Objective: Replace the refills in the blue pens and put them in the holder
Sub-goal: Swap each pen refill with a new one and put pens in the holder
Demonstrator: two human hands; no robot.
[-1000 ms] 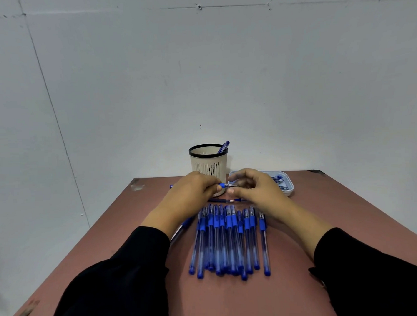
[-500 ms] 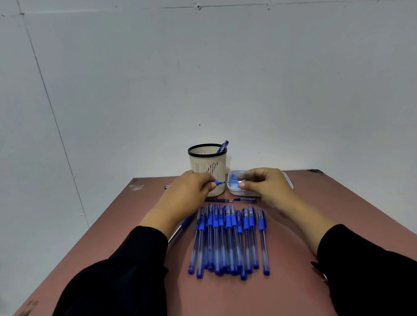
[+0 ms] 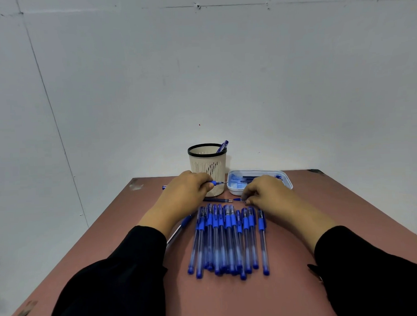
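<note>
While my left hand (image 3: 187, 191) grips an opened pen (image 3: 216, 182) in front of the holder (image 3: 208, 168), my right hand (image 3: 266, 193) pinches a small blue piece (image 3: 238, 199) at the table (image 3: 323, 213) (a tip, I judge). Next I'd seat a fresh refill from the tray (image 3: 287, 182). Most of that pen's barrel is hidden in my fist.

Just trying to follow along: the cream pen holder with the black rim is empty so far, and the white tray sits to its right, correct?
Not quite. The pen holder is not empty: the head view shows one blue pen already standing in it, its end poking above the black rim. The rest holds: the white tray does sit to its right.
</note>
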